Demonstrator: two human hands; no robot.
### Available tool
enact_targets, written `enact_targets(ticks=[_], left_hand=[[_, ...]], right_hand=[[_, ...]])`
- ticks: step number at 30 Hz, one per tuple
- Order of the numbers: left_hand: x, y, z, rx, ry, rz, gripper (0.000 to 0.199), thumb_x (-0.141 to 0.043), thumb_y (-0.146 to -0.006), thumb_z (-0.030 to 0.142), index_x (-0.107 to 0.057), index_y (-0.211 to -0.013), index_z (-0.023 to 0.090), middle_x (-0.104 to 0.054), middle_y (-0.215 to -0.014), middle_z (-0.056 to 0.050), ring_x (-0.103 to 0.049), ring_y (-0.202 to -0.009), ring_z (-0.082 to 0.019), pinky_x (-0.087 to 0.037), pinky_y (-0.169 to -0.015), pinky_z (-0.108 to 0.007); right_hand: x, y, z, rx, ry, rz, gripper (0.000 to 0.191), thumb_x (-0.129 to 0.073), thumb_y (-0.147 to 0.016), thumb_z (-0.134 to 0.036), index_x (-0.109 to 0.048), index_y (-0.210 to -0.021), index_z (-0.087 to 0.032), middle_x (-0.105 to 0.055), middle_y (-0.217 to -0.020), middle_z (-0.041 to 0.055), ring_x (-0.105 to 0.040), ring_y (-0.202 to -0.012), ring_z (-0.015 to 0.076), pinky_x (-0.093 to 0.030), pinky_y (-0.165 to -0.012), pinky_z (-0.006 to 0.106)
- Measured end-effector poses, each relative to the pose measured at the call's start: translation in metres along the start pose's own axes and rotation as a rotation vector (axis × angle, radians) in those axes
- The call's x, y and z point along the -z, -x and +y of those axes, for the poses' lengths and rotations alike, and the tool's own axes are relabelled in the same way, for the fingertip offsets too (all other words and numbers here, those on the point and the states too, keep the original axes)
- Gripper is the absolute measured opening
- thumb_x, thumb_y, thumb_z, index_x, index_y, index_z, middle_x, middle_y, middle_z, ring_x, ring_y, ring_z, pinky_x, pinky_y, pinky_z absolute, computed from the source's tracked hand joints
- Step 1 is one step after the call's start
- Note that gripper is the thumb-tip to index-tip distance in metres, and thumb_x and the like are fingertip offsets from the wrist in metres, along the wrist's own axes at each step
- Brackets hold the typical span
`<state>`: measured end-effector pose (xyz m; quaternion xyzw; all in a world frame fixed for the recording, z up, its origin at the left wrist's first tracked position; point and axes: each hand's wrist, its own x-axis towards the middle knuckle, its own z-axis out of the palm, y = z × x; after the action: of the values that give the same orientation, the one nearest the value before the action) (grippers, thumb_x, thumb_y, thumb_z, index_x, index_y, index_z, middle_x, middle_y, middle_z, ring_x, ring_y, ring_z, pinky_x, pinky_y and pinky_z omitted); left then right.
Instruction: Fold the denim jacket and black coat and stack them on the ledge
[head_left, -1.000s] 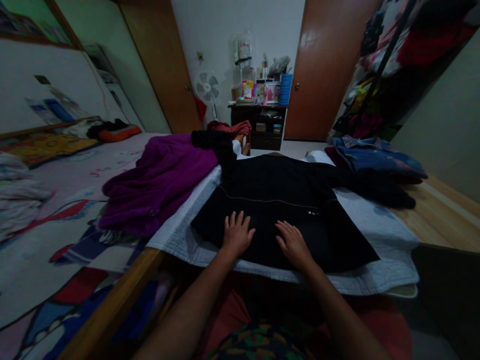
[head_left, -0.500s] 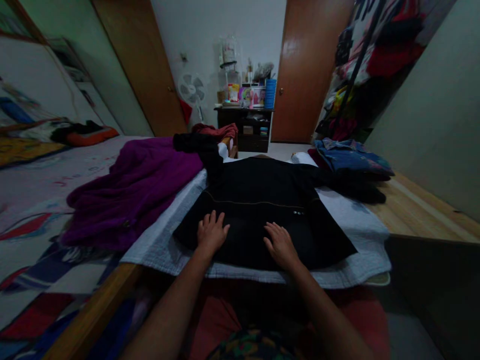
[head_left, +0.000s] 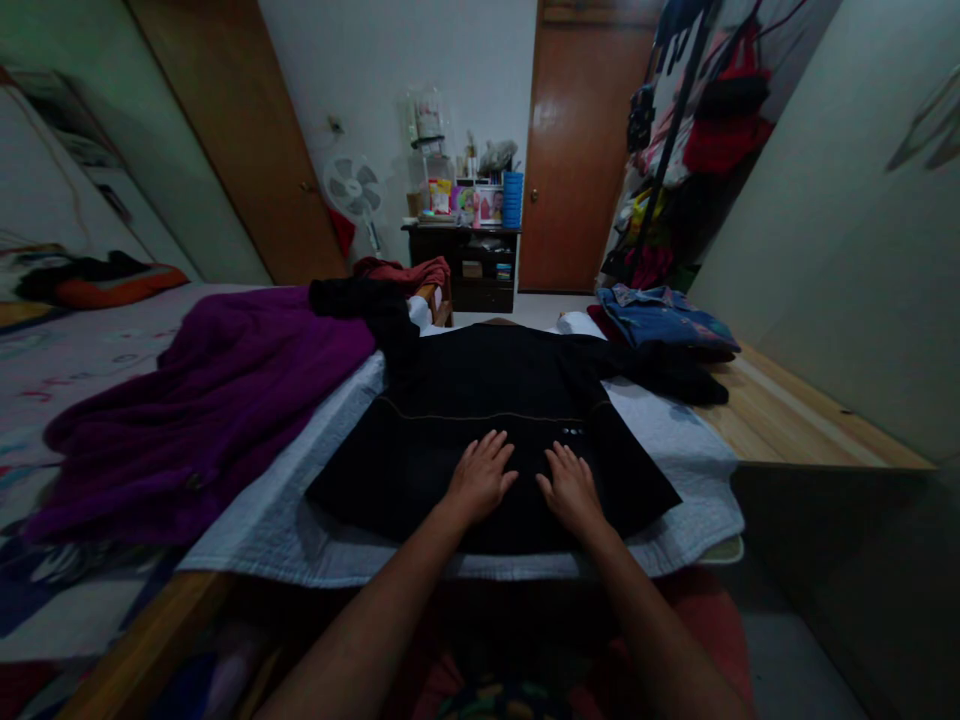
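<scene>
A pale cloth [head_left: 679, 450] lies beneath a spread black garment [head_left: 495, 370], whose sleeves reach left onto a purple garment [head_left: 217, 390] and right along the near side of folded denim [head_left: 667, 318], its near half under the left hand [head_left: 478, 484] and right hand [head_left: 574, 488], fingers [head_left: 487, 448] extended, slightly parted, grasping nothing.

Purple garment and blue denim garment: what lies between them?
In the head view, the black garment, spread on a pale cloth, lies between the purple garment and the blue denim garment.
</scene>
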<state>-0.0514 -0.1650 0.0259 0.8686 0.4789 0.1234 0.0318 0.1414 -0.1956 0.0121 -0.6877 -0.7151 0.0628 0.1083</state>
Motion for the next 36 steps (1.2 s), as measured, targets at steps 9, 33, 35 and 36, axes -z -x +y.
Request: enact_targets(ticks=[9, 33, 35, 36], left_hand=[[-0.01, 0.0, 0.002, 0.037, 0.055, -0.077, 0.05, -0.042, -0.093, 0.046, -0.047, -0.136, 0.023, -0.039, -0.149, -0.006, -0.03, -0.139, -0.027, -0.029, -0.109, -0.048], [-0.028, -0.057, -0.004, 0.168, 0.047, -0.151, 0.062, -0.041, -0.088, 0.053, -0.035, -0.144, 0.027, -0.02, -0.157, -0.008, -0.011, -0.145, -0.028, -0.017, -0.113, -0.051], [-0.029, -0.058, -0.005, 0.164, 0.052, -0.142, 0.061, -0.041, -0.089, 0.053, -0.036, -0.144, 0.027, -0.02, -0.157, -0.009, -0.012, -0.144, -0.029, -0.017, -0.112, -0.052], [-0.03, -0.058, -0.006, 0.163, 0.052, -0.141, 0.061, -0.041, -0.088, 0.053, -0.036, -0.144, 0.027, -0.021, -0.157, -0.01, -0.013, -0.144, -0.03, -0.018, -0.112, -0.052]], right_hand=[[0.003, 0.006, 0.003, -0.076, 0.035, 0.001, 0.053, -0.047, -0.09, -0.038, -0.045, -0.139, -0.017, -0.033, -0.15, 0.0153, -0.026, -0.139, 0.0293, -0.018, -0.11, 0.049], [0.023, 0.012, 0.029, -0.111, 0.03, -0.053, 0.055, -0.049, -0.087, -0.034, -0.049, -0.134, -0.007, -0.041, -0.145, 0.0186, -0.036, -0.135, 0.0296, -0.03, -0.108, 0.04], [0.029, 0.011, 0.036, -0.095, -0.011, -0.037, 0.049, -0.049, -0.086, -0.032, -0.054, -0.129, -0.008, -0.049, -0.138, 0.0189, -0.042, -0.13, 0.0286, -0.033, -0.106, 0.039], [0.033, 0.01, 0.039, -0.071, -0.043, -0.007, 0.046, -0.048, -0.087, -0.03, -0.056, -0.127, -0.009, -0.053, -0.135, 0.018, -0.045, -0.128, 0.0276, -0.035, -0.106, 0.039]])
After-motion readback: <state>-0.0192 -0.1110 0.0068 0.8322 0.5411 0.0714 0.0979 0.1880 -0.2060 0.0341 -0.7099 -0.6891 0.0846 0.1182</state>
